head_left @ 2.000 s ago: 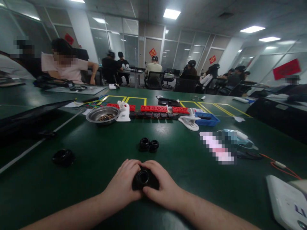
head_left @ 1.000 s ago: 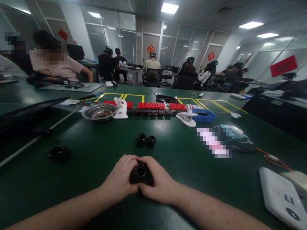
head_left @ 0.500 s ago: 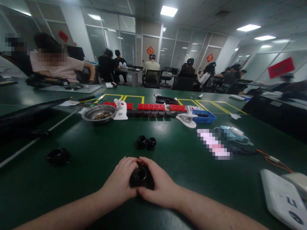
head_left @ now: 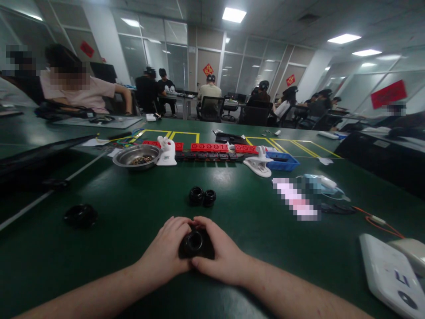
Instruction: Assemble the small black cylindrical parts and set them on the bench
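My left hand [head_left: 166, 254] and right hand [head_left: 223, 257] are pressed together around one black ring part [head_left: 195, 244], low on the desk [head_left: 259, 221] just before me; I judge it unfinished; two more rings [head_left: 202, 196] sit touching beyond; a fourth black piece [head_left: 80, 215] lies well left; one bowl [head_left: 136, 157].

four black rings [head_left: 195, 243], one metal bowl [head_left: 136, 157]
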Motion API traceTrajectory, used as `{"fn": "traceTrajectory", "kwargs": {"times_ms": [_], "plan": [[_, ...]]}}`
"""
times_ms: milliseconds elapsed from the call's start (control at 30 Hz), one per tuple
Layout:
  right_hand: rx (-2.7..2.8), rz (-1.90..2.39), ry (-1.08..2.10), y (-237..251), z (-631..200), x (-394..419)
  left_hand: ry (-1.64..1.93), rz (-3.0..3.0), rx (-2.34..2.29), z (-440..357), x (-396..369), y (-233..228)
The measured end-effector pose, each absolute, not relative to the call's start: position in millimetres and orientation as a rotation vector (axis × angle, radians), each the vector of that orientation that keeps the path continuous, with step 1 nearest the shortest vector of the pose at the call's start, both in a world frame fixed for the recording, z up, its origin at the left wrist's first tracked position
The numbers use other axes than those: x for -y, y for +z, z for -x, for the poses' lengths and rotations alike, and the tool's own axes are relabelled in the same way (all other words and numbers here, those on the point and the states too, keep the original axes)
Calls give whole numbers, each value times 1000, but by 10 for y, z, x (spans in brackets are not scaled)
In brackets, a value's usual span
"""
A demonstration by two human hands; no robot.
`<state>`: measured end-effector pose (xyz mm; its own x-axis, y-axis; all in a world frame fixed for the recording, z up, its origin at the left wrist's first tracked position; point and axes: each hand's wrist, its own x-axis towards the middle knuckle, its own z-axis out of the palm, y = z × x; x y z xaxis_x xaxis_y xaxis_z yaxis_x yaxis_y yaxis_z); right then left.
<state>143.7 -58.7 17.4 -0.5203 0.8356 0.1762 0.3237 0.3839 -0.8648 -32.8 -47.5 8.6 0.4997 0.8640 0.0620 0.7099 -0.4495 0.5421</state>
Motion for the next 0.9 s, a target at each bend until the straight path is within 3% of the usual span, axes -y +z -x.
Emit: {"fn": "traceTrajectory", "kwargs": {"times_ms": [200, 400, 733, 900], "plan": [[1990, 1205, 993, 111, -1392, 574, 471, -2278, -1304, 331, 492, 115], [2089, 925, 1013, 156, -1415, 569, 489, -2292, -1311, 321, 488, 98], [1943, 1173, 1012, 73, -1422, 568, 473, -2303, -1301, 333, 481, 89], [2043, 974, 1001, 129, -1430, 534, 496, -2293, -1298, 332, 486, 107]]}}
